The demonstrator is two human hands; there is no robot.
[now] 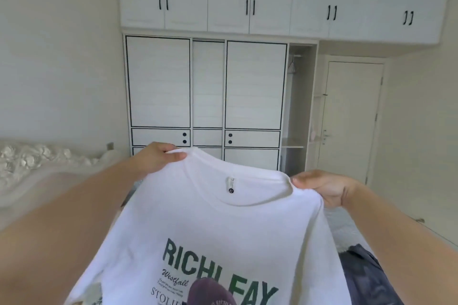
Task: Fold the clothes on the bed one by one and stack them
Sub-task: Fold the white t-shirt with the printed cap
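A white T-shirt (210, 220) with green lettering and a dark red cap print hangs in the air in front of me, front side toward the camera. My left hand (158, 157) pinches its left shoulder beside the collar. My right hand (324, 188) grips the right shoulder at the other side of the collar. The shirt hides most of the bed beneath. A dark grey garment (364, 277) lies on the bed at the lower right, partly behind my right forearm.
A white wardrobe (208, 82) with black-trimmed doors stands straight ahead, with overhead cabinets (272, 5) above it. A closed white door (352, 116) is at the right. A pale carved headboard (32, 158) runs along the left. A strip of light bedding (342, 225) shows at the right.
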